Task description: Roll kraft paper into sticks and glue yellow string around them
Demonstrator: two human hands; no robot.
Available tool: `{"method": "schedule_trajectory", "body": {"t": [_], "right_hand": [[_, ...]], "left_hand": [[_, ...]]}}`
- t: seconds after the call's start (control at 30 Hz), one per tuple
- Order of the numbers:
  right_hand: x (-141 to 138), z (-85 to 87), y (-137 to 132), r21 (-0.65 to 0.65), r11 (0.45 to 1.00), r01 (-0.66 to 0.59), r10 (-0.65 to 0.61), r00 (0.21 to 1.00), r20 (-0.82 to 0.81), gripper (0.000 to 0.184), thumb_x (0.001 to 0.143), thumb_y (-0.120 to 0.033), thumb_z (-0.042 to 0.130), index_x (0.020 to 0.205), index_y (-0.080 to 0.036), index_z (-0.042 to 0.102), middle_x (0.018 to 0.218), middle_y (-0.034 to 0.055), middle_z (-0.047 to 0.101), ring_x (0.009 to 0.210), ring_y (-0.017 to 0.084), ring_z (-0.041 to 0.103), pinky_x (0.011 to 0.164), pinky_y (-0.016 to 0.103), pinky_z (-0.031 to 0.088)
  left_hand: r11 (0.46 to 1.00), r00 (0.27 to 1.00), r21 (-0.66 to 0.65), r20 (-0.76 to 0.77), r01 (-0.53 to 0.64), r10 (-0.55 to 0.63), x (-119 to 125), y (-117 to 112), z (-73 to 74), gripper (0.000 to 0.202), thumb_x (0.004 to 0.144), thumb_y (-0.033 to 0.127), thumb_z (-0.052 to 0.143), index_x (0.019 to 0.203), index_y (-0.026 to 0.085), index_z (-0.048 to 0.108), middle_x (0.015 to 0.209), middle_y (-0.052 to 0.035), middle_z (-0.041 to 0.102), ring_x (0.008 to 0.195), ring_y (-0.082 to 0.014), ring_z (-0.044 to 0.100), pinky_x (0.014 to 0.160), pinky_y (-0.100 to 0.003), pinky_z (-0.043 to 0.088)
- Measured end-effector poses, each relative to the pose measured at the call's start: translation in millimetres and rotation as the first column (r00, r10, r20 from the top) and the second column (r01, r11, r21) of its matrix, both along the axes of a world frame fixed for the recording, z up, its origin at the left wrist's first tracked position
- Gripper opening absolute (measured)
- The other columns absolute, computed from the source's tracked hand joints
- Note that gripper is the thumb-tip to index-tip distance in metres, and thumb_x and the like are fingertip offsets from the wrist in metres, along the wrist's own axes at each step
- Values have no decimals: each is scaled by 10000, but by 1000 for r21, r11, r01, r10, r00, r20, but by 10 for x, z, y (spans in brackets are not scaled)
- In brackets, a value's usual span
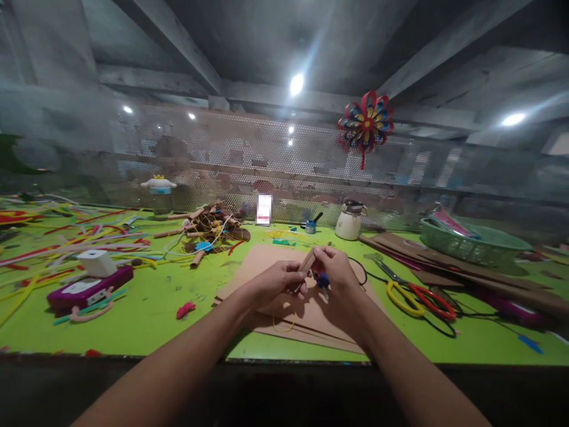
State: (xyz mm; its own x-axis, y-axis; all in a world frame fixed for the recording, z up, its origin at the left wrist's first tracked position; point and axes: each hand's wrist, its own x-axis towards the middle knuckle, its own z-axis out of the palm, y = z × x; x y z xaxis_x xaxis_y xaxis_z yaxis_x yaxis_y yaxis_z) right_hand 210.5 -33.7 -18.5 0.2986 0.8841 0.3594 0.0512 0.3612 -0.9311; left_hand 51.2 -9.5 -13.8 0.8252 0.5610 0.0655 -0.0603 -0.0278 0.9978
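Note:
Above a stack of brown cardboard sheets (255, 261), both of my hands meet on a small brown cardboard piece (307, 261), narrow and tilted. My left hand (284, 277) pinches its lower end, the fingers curled. My right hand (335, 268) has thumb and fingertips closed on the upper end. A small dark blue item (320, 279) shows beneath the right fingers; its kind is unclear. On the sheets near my left wrist lies a loop of thin yellow string (284, 328).
Scissors with yellow and red handles (420, 299) lie right. Left are a purple power strip (91, 287), a pile of brown rolls (213, 222) and colourful strips. Behind stand a lit phone (264, 209), a white jug (349, 221) and a green basket (475, 240) beside cardboard strips.

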Motion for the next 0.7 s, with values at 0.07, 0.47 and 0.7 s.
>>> {"method": "schedule_trajectory", "body": {"t": [0.07,0.47,0.7], "right_hand": [[20,-7,8,-10,1000,25,-25,999,35,350,676,-487,608,583,-160,527,447,-35,493,399,92,417,401,220,303],[211,-71,140,-11,969,247,-245,965,98,391,766,-515,423,734,-151,561,612,45,610,478,118,519,471,243,413],[639,1,142,-93,972,214,-95,729,678,21,528,-178,612,523,-169,594,537,2,596,551,142,518,515,235,356]], "left_hand": [[999,1000,-40,8,20,-20,-1,6,-6,224,755,308,599,884,125,584,660,-44,595,579,-120,554,564,-234,398],[979,986,-116,17,-165,168,-16,239,-76,140,781,244,581,800,106,564,554,-6,525,450,-62,464,419,-171,292],[883,900,-287,124,-371,418,-43,368,-92,92,814,154,447,825,116,530,563,15,487,413,-40,402,358,-135,235]]}}
